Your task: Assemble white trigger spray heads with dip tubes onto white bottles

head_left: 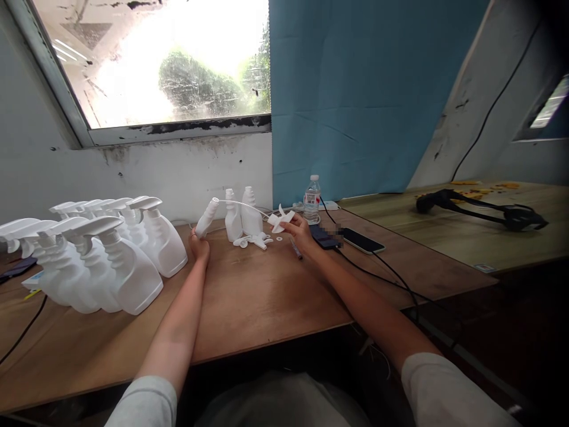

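My left hand (200, 245) is wrapped round a white spray bottle (207, 217), which tilts with its open neck toward the upper right. In my right hand (299, 230) is a white trigger sprayer head (280, 220), pinched by the fingers. A thin dip tube (242, 203) arcs from the sprayer head to the bottle's mouth; whether its end is inside cannot be made out. Two uncapped white bottles (251, 212) stand upright between and behind my hands. Several loose sprayer heads (254, 240) lie in front of them, with a small white ring (279, 239) nearby.
Rows of assembled spray bottles (133, 276) stand at the left of the wooden table (262, 302). To the right are a water bottle (312, 198), a pen (296, 249), a phone (363, 240) and black cables (377, 274). A black strap-like object (480, 209) rests on the neighbouring table.
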`<state>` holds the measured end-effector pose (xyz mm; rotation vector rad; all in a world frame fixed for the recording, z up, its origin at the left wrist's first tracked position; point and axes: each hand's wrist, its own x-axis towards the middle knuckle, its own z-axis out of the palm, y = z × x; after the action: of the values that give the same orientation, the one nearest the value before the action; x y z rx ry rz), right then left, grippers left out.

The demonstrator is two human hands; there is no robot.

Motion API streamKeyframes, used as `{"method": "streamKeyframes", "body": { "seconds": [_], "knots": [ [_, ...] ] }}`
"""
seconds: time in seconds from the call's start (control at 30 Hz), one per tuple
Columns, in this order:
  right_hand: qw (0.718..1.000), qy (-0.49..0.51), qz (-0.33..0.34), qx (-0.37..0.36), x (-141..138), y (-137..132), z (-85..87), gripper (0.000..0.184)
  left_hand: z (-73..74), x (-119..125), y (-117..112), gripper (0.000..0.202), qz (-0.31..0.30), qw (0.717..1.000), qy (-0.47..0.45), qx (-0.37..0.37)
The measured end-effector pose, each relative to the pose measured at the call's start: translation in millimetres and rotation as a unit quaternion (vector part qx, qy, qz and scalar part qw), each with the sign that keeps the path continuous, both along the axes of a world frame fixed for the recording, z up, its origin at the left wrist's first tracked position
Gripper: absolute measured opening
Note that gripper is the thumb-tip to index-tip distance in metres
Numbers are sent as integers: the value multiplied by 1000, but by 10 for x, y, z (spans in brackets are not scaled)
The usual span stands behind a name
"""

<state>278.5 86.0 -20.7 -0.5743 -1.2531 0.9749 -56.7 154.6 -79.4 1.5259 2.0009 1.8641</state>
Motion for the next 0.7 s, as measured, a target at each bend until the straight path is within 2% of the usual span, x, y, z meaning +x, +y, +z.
{"method": "streamKeyframes", "body": {
  "seconds": [0.23,0.4,0.5,0.57,0.7],
  "knots": [
    [999,3,-43,18,102,5,101,27,133,71,-199,52,-3,996,72,56],
    [988,53,-125,68,299,49,226,23,209,177,-522,43,-40,985,145,85],
    [985,98,-118,79,374,61,287,24,225,244,-745,42,-72,970,210,96],
    [985,107,-109,80,378,49,316,25,235,301,-866,43,-122,955,254,96],
    [987,85,-102,94,296,-6,329,25,250,482,-992,44,-299,921,241,63]
  ]
}}
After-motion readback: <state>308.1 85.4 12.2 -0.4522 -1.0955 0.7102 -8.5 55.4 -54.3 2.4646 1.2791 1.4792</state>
